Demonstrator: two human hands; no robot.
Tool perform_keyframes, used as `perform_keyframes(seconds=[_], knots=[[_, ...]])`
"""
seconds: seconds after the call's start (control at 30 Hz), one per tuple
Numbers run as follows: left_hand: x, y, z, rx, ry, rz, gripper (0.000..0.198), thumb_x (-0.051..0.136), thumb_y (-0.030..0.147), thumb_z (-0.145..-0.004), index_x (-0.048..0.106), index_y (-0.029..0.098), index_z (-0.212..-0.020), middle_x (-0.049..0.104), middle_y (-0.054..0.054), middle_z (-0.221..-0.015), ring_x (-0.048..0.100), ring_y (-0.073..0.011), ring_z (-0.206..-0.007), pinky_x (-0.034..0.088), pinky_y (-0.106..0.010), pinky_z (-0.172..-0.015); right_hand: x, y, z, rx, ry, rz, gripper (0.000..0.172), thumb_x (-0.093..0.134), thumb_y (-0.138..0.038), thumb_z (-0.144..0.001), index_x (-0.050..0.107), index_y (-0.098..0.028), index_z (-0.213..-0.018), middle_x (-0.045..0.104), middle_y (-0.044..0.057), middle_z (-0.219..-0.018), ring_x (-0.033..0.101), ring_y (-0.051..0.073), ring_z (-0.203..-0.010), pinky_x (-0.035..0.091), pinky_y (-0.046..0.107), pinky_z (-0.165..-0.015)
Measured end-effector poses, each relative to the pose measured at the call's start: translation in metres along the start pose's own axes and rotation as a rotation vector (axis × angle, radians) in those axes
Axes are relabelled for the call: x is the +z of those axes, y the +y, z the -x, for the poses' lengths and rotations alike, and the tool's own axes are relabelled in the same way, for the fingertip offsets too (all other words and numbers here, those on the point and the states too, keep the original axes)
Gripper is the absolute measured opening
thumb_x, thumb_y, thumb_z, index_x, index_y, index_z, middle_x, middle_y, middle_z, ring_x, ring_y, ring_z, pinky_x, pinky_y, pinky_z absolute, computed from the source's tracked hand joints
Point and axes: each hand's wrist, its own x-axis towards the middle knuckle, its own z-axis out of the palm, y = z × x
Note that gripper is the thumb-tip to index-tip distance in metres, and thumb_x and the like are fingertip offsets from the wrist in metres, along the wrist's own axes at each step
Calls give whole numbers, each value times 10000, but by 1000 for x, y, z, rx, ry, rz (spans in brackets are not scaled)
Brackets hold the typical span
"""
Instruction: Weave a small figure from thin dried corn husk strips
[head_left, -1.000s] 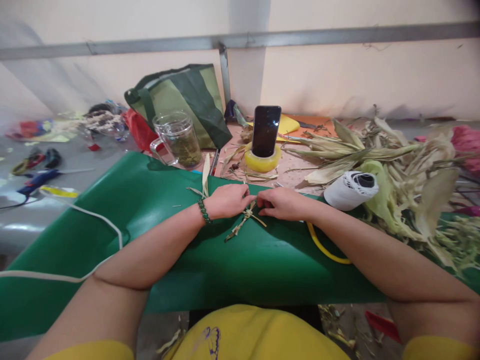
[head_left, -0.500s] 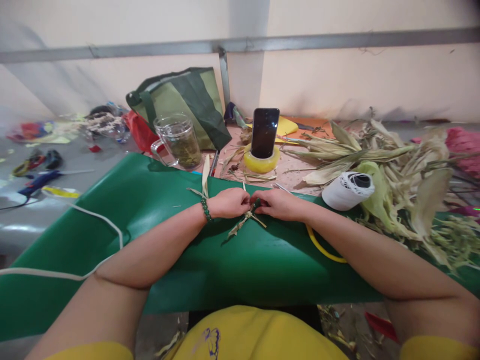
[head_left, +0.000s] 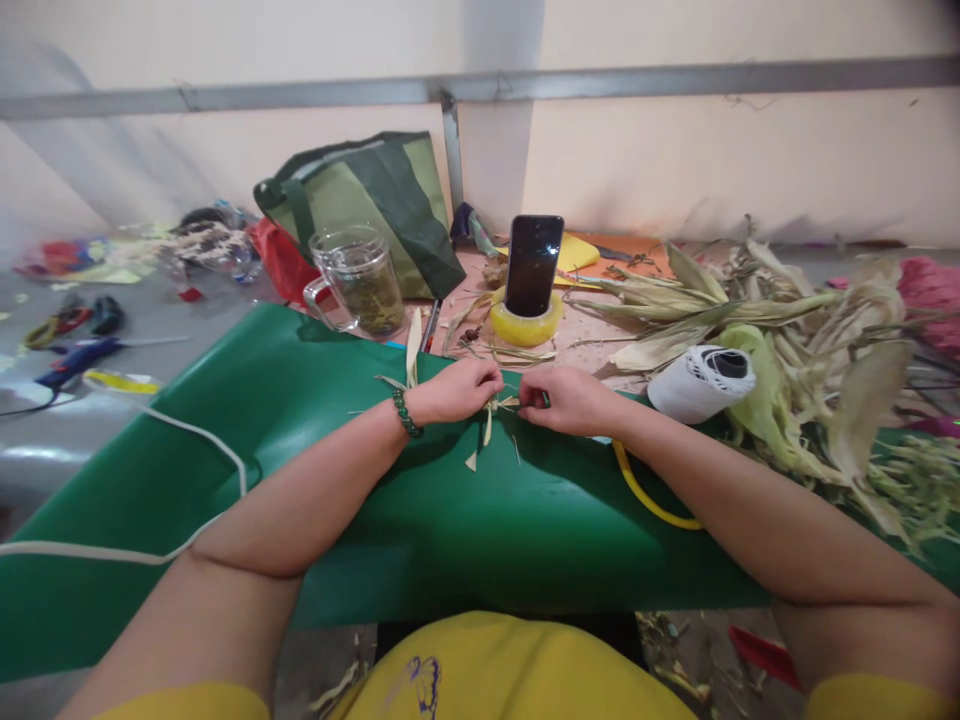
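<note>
Left hand (head_left: 476, 388) and right hand (head_left: 562, 400), facing one another above the green mat (head_left: 450, 530) that covers the near part of the surface. The left hand's fingers are drawn narrowly together at the wrist-bracelet's (head_left: 407, 413) far side; the right hand's are curled in, with little gap. Whether either is closed on something cannot be told at this scale. The small husk piece (head_left: 488, 424) lies between the hands, just below the left fingertips, one end pointing toward the right fingers, another hanging toward the wearer; a fine thread seems to cross the gap above it.

Progress, as judged: the piece appears gathered at its middle, so some binding is probably done; its ends stick out loose, and finishing them seems to be left. The husk heap (head_left: 810, 310) at right looks unworked.

Count: two hands; one small husk piece between them; one pale husk strip (head_left: 413, 348) behind the left wrist; one white spool (head_left: 686, 388), tilted beside the heap; one phone (head_left: 535, 265), propped upright in one yellow tape roll (head_left: 525, 328); one glass mug (head_left: 367, 295); one striped bag (head_left: 375, 200) behind it; one yellow loop (head_left: 637, 495) by the right forearm. The heap's leaves overlap too much to number.
</note>
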Motion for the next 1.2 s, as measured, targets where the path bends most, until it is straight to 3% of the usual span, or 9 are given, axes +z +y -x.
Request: perform_keyframes(seconds=[0.1,0.23,0.37,0.6,0.73,1.0,1.1,1.2], knots=[[1,-1,-2,5,20,50,158,434,108,-814,454,161,-666,456,34,-615,424,-102,-612,342,-222,-605,-1,1,-2,92,-44,-145,185,672,-262,-711,663,-142,-851,565,-34,-590,472,94,-527,314,215,-510],[2,-1,-2,14,53,91,151,434,115,-820,470,158,-680,459,36,-624,429,-103,-622,351,-226,-617,3,2,-5,152,-141,-535,309,656,-432,-709,648,-145,-824,532,-56,-553,397,61,-424,278,208,-420],[3,0,-1,30,71,130,145,453,127,-819,492,155,-682,488,30,-641,448,-103,-632,371,-228,-627,9,2,-6,201,-37,-756,321,639,-468,-700,554,-163,-647,534,-48,-560,376,38,-395,242,201,-386],[4,4,-2,-74,57,399,206,425,216,-887,495,145,-706,545,9,-646,527,-89,-600,437,-214,-603,8,0,-6,175,14,-779,239,621,-392,-695,549,-172,-637,495,-61,-513,387,44,-395,269,198,-393],[2,6,0,-62,40,377,273,520,330,-860,579,117,-700,536,11,-606,485,-82,-559,387,-204,-539,7,0,-6,152,86,-789,263,644,-424,-664,590,-168,-646,512,-50,-531,388,51,-421,296,203,-397],[0,0,-1,-74,-3,523,136,583,210,-775,559,120,-677,536,27,-596,464,-63,-556,378,-198,-561,7,3,-6,148,137,-795,252,677,-404,-638,651,-156,-667,514,-45,-511,393,58,-432,331,208,-403],[1,0,-2,-16,37,444,179,572,231,-779,530,130,-637,498,29,-591,436,-73,-571,361,-206,-569,5,2,-6,157,181,-795,247,691,-392,-624,662,-150,-670,545,-29,-536,412,66,-454,337,209,-408],[3,2,-3,-16,74,484,96,531,203,-777,550,133,-714,514,15,-668,450,-86,-610,370,-216,-589,2,1,-4,154,193,-805,249,696,-389,-621,665,-147,-671,552,-23,-546,417,70,-465,332,211,-412]])
